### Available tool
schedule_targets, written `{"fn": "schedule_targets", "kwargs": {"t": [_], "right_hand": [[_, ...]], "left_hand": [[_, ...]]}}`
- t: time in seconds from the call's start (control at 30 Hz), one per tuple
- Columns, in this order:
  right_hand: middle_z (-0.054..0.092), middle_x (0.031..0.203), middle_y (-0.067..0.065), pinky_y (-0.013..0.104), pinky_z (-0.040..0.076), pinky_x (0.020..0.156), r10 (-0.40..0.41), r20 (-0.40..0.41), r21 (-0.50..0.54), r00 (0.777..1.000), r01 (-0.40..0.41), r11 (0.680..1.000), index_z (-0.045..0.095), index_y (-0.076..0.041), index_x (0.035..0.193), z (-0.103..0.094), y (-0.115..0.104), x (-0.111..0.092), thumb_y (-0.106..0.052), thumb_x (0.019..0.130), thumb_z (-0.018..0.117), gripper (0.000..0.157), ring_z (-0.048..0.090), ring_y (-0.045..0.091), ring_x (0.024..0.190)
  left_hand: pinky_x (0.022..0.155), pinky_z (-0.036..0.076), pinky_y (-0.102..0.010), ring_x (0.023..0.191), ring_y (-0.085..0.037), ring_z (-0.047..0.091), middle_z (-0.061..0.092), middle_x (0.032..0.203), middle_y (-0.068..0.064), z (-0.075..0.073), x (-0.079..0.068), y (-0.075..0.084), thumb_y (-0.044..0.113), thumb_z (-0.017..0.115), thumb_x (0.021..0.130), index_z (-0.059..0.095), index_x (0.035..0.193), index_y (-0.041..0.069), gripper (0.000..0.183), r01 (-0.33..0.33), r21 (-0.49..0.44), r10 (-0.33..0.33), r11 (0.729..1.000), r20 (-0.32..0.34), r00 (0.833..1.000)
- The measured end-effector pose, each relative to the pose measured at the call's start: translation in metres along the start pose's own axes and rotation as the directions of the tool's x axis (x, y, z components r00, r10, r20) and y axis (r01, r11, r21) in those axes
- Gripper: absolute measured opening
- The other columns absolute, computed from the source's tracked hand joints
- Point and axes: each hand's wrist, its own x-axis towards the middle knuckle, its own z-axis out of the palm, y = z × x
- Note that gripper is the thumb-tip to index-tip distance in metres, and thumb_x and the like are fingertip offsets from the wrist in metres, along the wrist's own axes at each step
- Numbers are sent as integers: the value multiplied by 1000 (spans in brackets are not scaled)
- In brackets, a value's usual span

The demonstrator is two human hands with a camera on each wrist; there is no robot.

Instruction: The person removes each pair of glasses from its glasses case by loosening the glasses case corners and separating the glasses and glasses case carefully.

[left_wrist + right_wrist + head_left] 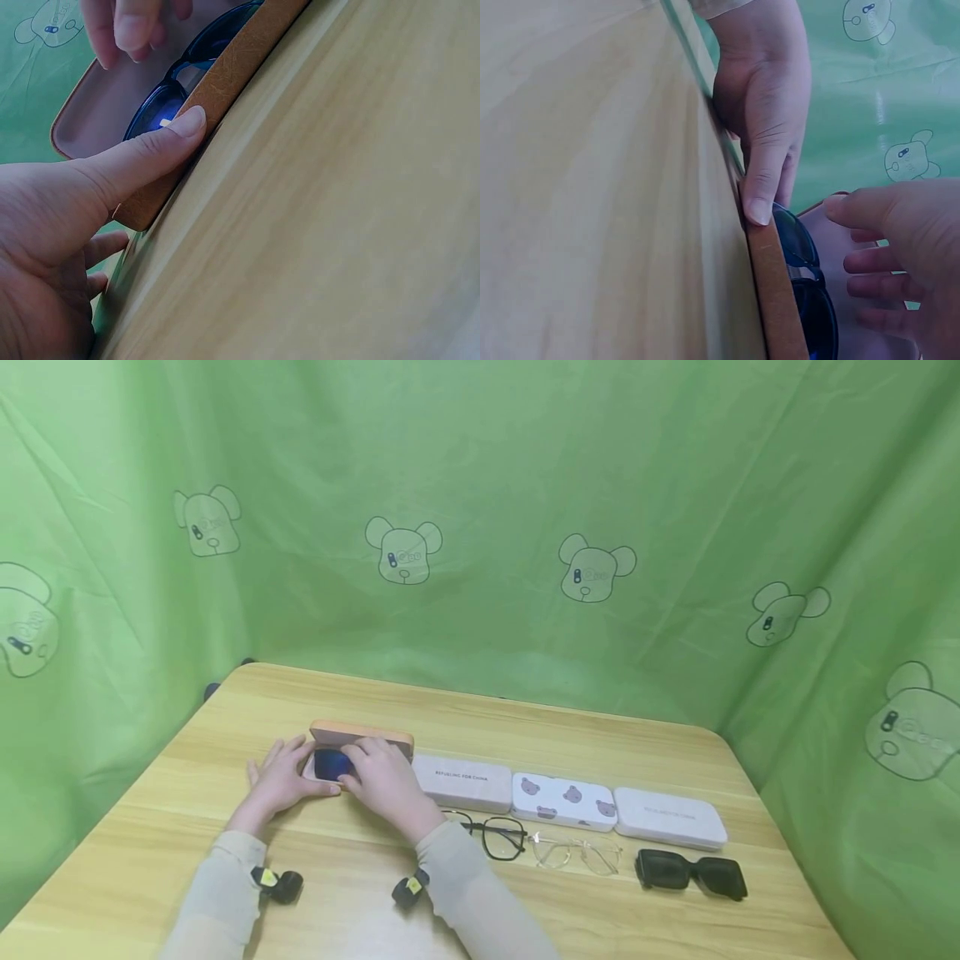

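An orange-brown glasses case (362, 732) stands with its lid raised at the left of the row. Dark blue sunglasses (157, 107) lie inside it, lenses showing above the front wall. My left hand (282, 779) holds the case's left end, thumb against the front wall and the other fingers past the end. Over the open case is my right hand (384, 777), its fingers lightly bent and apart from the sunglasses in the right wrist view. That hand hides the right part of the case in the head view.
Rightward stand a pale lettered case (462, 783), a bear-print case (564, 802) and a white case (670, 818). Before them lie black-framed glasses (502, 839), thin clear-lens glasses (576, 852) and black sunglasses (692, 873). Green curtain (495, 635) surrounds the wooden table (337, 918).
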Motion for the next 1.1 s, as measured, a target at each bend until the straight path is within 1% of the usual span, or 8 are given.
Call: {"fn": "schedule_targets", "kwargs": {"t": [0.23, 0.53, 0.77, 0.97, 1.1], "right_hand": [[65, 123, -2, 31, 52, 99, 28, 27, -33, 999, -27, 999, 62, -16, 127, 7, -1, -1, -41, 92, 63, 43, 60, 15, 117], [67, 121, -2, 31, 54, 94, 50, 31, -54, 998, -48, 997, 63, -16, 126, 14, 0, 0, -37, 93, 63, 39, 61, 15, 113], [68, 120, -2, 32, 54, 93, 70, 44, -71, 997, -67, 995, 64, -15, 125, 17, 0, -1, -35, 94, 63, 37, 62, 15, 112], [68, 119, -2, 31, 54, 93, 76, 41, -77, 996, -73, 994, 64, -14, 124, 17, 0, 0, -33, 94, 62, 35, 62, 15, 111], [69, 115, -2, 30, 55, 90, 75, 16, -77, 997, -73, 994, 66, -14, 122, 17, 0, 1, -31, 93, 63, 33, 63, 14, 107]], "left_hand": [[104, -11, -82, 144, -56, 6, 23, 157, -27, 1, 0, 0, 62, 79, 65, 36, 148, 4, 111, 0, 2, 0, 1000, 1, 1000], [104, -11, -81, 144, -57, 6, 23, 157, -27, 1, 1, 0, 61, 79, 65, 35, 149, 6, 110, 0, 2, 0, 1000, -3, 1000], [104, -11, -81, 143, -57, 6, 23, 157, -27, 2, 2, -1, 61, 79, 65, 36, 149, 8, 109, -4, 0, 4, 1000, -6, 1000], [104, -11, -81, 143, -57, 6, 23, 157, -28, 1, 1, -1, 59, 80, 66, 36, 149, 7, 107, -9, -2, 9, 1000, -9, 1000], [104, -11, -81, 143, -57, 6, 23, 157, -28, 1, 1, -1, 57, 80, 67, 36, 148, 6, 106, -7, -4, 7, 1000, -9, 1000]]}}
